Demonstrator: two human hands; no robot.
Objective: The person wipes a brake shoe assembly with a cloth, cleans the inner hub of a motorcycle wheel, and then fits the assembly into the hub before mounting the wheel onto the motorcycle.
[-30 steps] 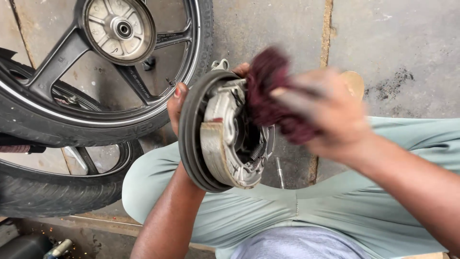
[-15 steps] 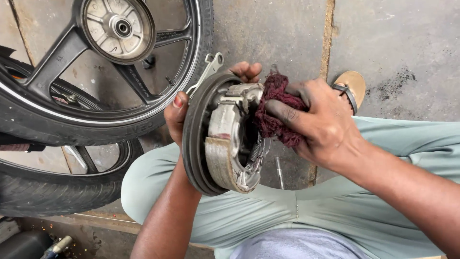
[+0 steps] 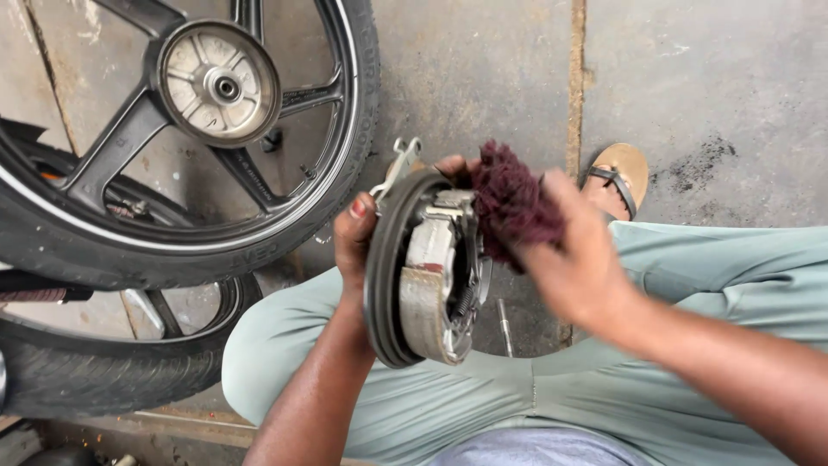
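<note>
Brake plate (image 3: 414,276) held at frame centre, above the lap, edge-on to the camera, open shoe side facing 3 o'clock. Disc plane running roughly 12 to 6 o'clock, axle axis pointing 3 to 9. Left hand (image 3: 355,237) clamped on the rim from 9 o'clock, thumb over the near edge at 10 o'clock, fingertips wrapping over the top at 12 o'clock. Right hand (image 3: 573,263) at 3 o'clock of the plate, fingers clenched around a maroon rag (image 3: 509,203). Rag pressed against the upper inner face, at about 1 o'clock of the plate, touching the shoes (image 3: 427,298). Right hand motion-blurred, exact finger positions unclear. Right hand nearer to the working face; left hand serving only as support from the back side. Lever arm (image 3: 397,168) projecting from the plate at 11 o'clock. Spring visible low inside the plate, near 5 o'clock.

Alloy wheel (image 3: 190,138) with tyre standing at 10 o'clock of the plate, well apart from both hands. 2nd tyre (image 3: 103,362) at 8 o'clock, partly behind the 1st. Sandal (image 3: 617,177) at 2 o'clock on concrete floor (image 3: 707,86). Thin metal rod (image 3: 504,328) lying just beyond the lap at 5 o'clock.
</note>
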